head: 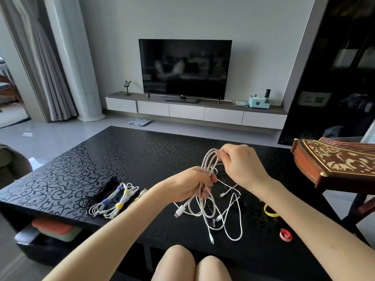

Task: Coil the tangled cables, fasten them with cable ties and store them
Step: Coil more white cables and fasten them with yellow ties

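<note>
Cable point(204, 163), white, is held above the middle of the table point(142, 151). It is partly coiled: several loops stand upright between both hands, and loose tails point(233, 226) with plugs hang down onto the tabletop in a tangle.

The left hand point(190, 184) grips the lower part of the loops, fingers curled round them. The right hand point(241, 161) pinches the top of the loops between thumb and fingertips.

For a clean coil, the slack should probably be drawn out of the tangle one strand at a time, with each new loop matched in size to those in the grip. The left hand should hold firm so the coil cannot spring apart. Pulling hard on a snagged tail would likely tighten a knot.

A yellow tie point(271, 211) and a red tie point(285, 235) lie at the near right, handy for fastening. Tied bundles point(115, 201) lie at the near left.
</note>
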